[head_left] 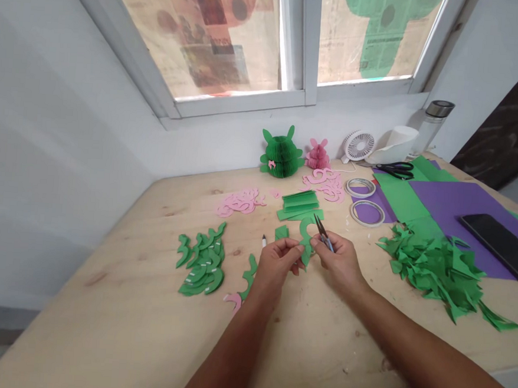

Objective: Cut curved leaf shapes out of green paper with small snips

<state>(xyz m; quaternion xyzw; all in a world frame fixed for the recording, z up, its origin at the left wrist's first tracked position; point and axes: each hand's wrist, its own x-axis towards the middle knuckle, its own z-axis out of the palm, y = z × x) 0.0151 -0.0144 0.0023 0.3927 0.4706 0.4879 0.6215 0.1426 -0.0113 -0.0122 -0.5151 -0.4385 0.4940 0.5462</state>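
Note:
My left hand (279, 261) is closed, pinching a curved green paper cutout (306, 228) above the middle of the table. My right hand (337, 257) grips small scissors (322, 232) with dark pointed blades and bluish handles, their tips pointing away from me. Its fingertips also touch the cutout's right side. Just beyond the hands lie folded green paper strips (300, 203) and a small green piece (282, 232). Close to my left hand are a white pen-like stick (264, 240), a wavy green cutout (248, 279) and a pink curved piece (234, 300), partly covered by my forearm.
Green cutouts (203, 264) are piled at left, pink ones (240, 203) behind. Green scraps (435, 268), a phone (501, 246), purple paper (462, 202) and black scissors (394, 168) lie right. Tape rolls (367, 213), a fan (359, 146) and honeycomb paper figures (282, 155) are further back.

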